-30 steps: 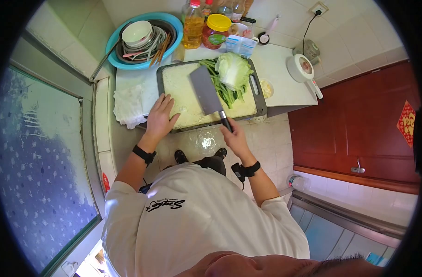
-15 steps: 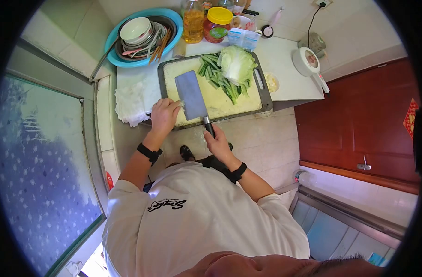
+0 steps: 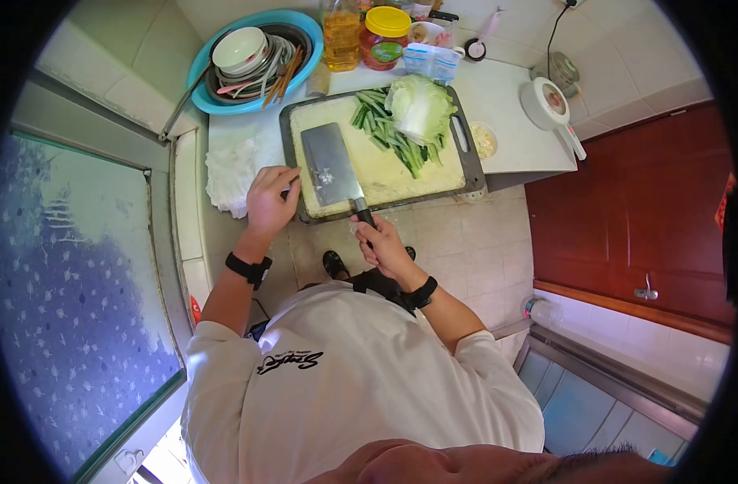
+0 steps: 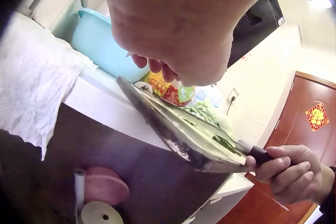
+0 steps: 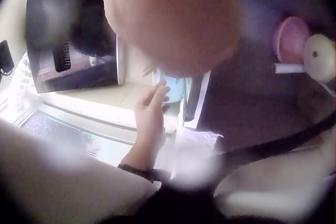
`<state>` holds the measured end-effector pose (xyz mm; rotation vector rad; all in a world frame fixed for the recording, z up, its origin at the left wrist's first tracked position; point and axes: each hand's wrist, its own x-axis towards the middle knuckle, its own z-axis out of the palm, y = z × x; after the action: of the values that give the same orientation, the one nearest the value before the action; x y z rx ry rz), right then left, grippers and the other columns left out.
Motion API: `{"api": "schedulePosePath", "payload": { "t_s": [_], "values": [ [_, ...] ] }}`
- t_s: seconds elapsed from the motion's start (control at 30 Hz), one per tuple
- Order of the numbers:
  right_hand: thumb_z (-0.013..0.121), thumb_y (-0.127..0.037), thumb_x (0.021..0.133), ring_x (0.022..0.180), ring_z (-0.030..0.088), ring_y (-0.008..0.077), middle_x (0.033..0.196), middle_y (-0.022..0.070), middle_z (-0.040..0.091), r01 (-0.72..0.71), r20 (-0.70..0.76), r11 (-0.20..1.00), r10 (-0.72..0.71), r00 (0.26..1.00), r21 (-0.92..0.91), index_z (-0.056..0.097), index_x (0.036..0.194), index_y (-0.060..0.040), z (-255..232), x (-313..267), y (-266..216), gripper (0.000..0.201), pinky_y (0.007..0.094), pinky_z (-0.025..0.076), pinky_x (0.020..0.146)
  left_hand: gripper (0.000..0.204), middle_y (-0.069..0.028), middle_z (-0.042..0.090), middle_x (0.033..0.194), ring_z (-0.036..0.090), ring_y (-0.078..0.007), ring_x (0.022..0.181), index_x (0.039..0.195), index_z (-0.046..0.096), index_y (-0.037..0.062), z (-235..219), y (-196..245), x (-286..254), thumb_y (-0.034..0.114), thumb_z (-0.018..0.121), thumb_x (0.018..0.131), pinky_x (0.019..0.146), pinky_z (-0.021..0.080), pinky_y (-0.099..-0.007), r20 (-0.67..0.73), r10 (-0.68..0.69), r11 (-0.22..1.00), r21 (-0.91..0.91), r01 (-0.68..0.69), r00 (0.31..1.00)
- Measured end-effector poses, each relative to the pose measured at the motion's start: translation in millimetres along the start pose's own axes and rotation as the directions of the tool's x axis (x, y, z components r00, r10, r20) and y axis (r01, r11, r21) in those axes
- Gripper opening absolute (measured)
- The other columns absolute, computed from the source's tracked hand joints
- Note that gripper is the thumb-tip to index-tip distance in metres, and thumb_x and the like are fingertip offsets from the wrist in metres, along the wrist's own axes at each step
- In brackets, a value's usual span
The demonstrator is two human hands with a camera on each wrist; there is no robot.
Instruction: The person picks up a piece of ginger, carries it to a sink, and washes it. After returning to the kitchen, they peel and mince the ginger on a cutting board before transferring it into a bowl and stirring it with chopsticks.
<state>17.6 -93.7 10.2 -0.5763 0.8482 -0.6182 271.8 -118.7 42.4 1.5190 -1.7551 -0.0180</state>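
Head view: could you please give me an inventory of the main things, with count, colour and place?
cutting board: one, pale with dark rim, upper centre
cleaver: one, grey, black-handled, over the board
cut stalks: many, green, board's right half
cabbage: one piece, pale green, partly over the stalks
basin: one, blue, upper left
top bowl: one, white, in the basin
yellow-lidded jar: one, red, right of the basin
amber bottle: one, amber, between basin and jar
cloth: one, white, left of the board
saucepan: one, white, right of the board
left hand: one, at the board's left edge
right hand: one, gripping the cleaver's handle
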Motion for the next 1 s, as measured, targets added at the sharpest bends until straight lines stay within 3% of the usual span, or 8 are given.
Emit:
{"api": "schedulePosePath", "payload": {
  "t_s": [0.23,0.4,0.47,0.67,0.77,0.8,0.87,1.0],
  "values": [
    [0.054,-0.018,0.100,0.044,0.034,0.0028,0.074,-0.0024,0.046,0.063,0.046,0.997,-0.066,0.997,0.051,0.052,0.125,-0.0041,-26,-51,-64,0.029,0.0191,0.025,0.036,0.017,-0.0125,0.069,0.092,0.064,-0.0304,0.084,0.096,0.072,0.0033,-7,7,18,-0.001,0.069,0.079,0.075,0.052,-0.0383,-0.105,0.000,0.998,-0.063,-0.007,0.994],
    [0.054,-0.021,0.101,0.043,0.033,0.0026,0.075,-0.0030,0.044,0.298,-0.141,0.952,-0.286,0.948,0.070,0.052,0.125,-0.0046,-75,-97,-118,0.030,0.0188,0.026,0.035,0.018,-0.0132,0.069,0.096,0.066,-0.0318,0.090,0.098,0.071,0.0039,20,55,63,0.001,0.068,0.081,0.077,0.053,-0.0385,-0.053,0.058,0.984,-0.163,-0.066,0.997],
    [0.054,-0.022,0.101,0.043,0.034,0.0027,0.076,-0.0028,0.045,0.349,-0.183,0.935,-0.335,0.924,0.054,0.052,0.125,-0.0048,-110,-105,-129,0.030,0.0188,0.027,0.036,0.018,-0.0133,0.070,0.098,0.066,-0.0319,0.092,0.098,0.071,0.0038,43,86,83,0.001,0.068,0.081,0.078,0.054,-0.0386,-0.042,0.163,0.965,-0.201,-0.168,0.986],
    [0.057,-0.020,0.099,0.044,0.035,0.0035,0.072,-0.0034,0.046,0.356,-0.424,0.915,-0.404,0.810,-0.191,0.053,0.122,-0.0061,-229,-88,-155,0.027,0.0196,0.025,0.037,0.022,-0.0142,0.067,0.112,0.063,-0.0324,0.105,0.106,0.068,0.0042,147,184,137,0.012,0.066,0.085,0.090,0.051,-0.0408,0.198,0.266,0.933,-0.299,-0.200,0.944],
    [0.057,-0.019,0.098,0.042,0.035,0.0040,0.066,-0.0039,0.046,0.296,-0.413,0.926,-0.370,0.832,-0.234,0.054,0.119,-0.0062,-281,-66,-169,0.025,0.0210,0.025,0.037,0.039,-0.0172,0.061,0.127,0.058,-0.0323,0.116,0.121,0.060,0.0002,216,225,164,0.010,0.065,0.084,0.095,0.049,-0.0406,0.430,0.316,0.943,-0.240,-0.230,0.846],
    [0.057,-0.019,0.098,0.042,0.035,0.0040,0.066,-0.0039,0.046,0.286,-0.405,0.931,-0.357,0.842,-0.226,0.054,0.119,-0.0062,-295,-58,-177,0.025,0.0210,0.025,0.037,0.039,-0.0172,0.061,0.127,0.058,-0.0323,0.116,0.121,0.060,0.0002,244,233,171,0.010,0.065,0.084,0.095,0.049,-0.0406,0.439,0.300,0.949,-0.227,-0.219,0.847],
    [0.057,-0.015,0.097,0.041,0.038,0.0042,0.063,-0.0048,0.045,0.246,-0.354,0.945,-0.311,0.882,-0.216,0.056,0.116,-0.0057,-320,-44,-186,0.021,0.0221,0.027,0.035,0.048,-0.0222,0.053,0.136,0.054,-0.0354,0.122,0.127,0.054,-0.0036,302,241,175,0.006,0.062,0.081,0.099,0.047,-0.0406,0.381,0.405,0.914,-0.141,-0.381,0.831],
    [0.058,-0.015,0.097,0.041,0.039,0.0043,0.063,-0.0048,0.047,0.179,-0.290,0.952,-0.249,0.924,-0.247,0.056,0.115,-0.0026,-350,-14,-205,0.022,0.0231,0.029,0.036,0.056,-0.0250,0.043,0.145,0.047,-0.0388,0.130,0.135,0.046,-0.0079,380,246,170,0.003,0.056,0.081,0.103,0.043,-0.0454,0.470,0.394,0.898,-0.014,-0.440,0.790]
  ]
}}
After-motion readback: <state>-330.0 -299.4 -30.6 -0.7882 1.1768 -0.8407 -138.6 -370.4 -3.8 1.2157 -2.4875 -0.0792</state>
